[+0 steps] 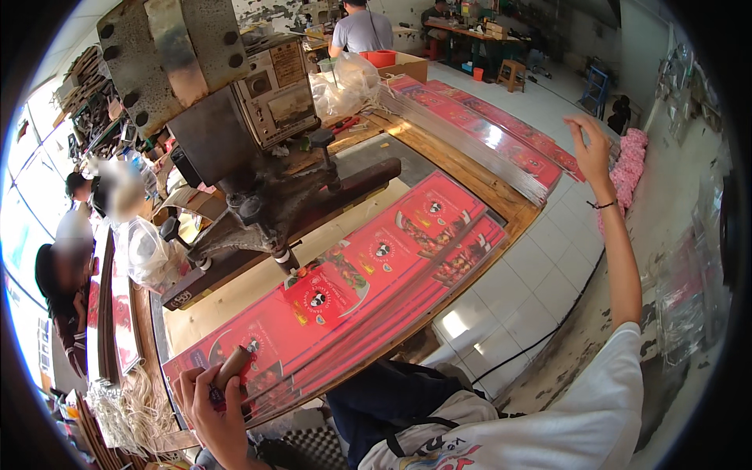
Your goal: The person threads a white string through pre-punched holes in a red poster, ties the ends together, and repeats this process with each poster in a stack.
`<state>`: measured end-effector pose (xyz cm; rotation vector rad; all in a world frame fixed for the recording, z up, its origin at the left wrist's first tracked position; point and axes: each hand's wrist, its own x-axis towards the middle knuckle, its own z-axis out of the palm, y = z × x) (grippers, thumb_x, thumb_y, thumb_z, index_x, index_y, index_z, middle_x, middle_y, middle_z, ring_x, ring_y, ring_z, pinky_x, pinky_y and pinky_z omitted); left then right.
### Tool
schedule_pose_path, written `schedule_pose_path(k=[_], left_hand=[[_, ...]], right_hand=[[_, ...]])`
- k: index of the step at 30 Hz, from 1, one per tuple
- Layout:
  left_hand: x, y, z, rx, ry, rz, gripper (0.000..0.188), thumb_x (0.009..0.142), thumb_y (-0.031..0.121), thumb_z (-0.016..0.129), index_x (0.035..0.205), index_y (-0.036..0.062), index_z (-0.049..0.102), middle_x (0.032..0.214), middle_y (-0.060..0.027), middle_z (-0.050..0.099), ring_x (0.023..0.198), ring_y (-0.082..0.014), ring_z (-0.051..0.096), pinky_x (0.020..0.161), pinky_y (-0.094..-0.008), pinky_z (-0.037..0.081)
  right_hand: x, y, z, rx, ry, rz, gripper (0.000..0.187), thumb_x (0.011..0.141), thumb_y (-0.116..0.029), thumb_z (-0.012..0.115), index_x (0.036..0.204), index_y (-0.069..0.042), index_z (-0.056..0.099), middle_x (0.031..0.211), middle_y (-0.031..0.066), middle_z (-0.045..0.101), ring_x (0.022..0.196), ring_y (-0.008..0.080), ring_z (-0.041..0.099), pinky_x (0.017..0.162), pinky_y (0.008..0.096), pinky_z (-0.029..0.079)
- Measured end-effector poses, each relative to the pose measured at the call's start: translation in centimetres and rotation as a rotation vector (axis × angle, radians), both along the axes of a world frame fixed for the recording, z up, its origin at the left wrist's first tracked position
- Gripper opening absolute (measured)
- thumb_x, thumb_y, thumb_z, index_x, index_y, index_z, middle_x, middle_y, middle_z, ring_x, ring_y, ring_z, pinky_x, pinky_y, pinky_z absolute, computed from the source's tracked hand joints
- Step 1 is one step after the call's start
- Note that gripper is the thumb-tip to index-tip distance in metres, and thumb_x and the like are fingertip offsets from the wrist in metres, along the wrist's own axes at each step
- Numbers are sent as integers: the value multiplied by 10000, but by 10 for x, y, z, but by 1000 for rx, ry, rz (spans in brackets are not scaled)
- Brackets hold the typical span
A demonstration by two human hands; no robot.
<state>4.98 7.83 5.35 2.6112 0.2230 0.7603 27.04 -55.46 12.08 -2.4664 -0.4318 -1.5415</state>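
At the near left end of a stack of red printed plastic sheets [352, 270], my left hand [207, 411] is closed around a short brown cylinder [233, 365]. Its exact kind I cannot make out; something small and dark red shows by the fingers. My right hand [593, 153] is raised out to the right, above the floor and away from the sheets, fingers curved and apart with nothing in them. The sheets lie slantwise on the worktable, their near edges fanned. Over them stands a heavy metal press [251, 180] with a dark crossbar [368, 176] behind the stack.
More red sheets [478, 129] lie along the table's far right. Clear plastic bags [345, 82] and a cardboard box [403, 66] are behind. White strings [129, 411] hang at left. Other people sit at the back and left. A pink bundle [627, 164] stands against the right wall.
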Motion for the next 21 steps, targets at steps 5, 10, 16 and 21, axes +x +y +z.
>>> schedule_pose_path(k=[5,10,16,21], left_hand=[[-1,-5,6,108,-38,-20,278,797,213,738,1002,33,684,829,-113,546,859,-317,512,851,-421,399],[1,-1,4,48,-55,-48,244,867,231,664,1025,46,671,853,-122,617,829,-337,541,826,-422,395],[-10,20,-18,109,-103,-107,187,861,106,612,1033,33,613,969,-163,630,916,-402,575,841,-496,418],[-18,23,-16,-66,-139,-153,280,872,76,631,1139,31,560,1173,-216,620,1077,-427,581,905,-511,442]], right_hand=[[-30,178,36,-291,-64,726,130,890,-32,617,972,-82,704,885,61,706,789,217,654,705,350,497],[-71,356,8,-524,-20,1236,272,902,-185,627,1163,-121,669,933,-7,639,795,155,616,711,295,517],[-94,492,-33,-458,118,1446,414,851,-298,666,1174,-46,600,1101,68,600,936,212,631,801,355,527],[-79,531,-51,-291,86,1685,561,786,-348,761,1268,-126,582,1147,98,600,1001,254,637,822,403,551]])
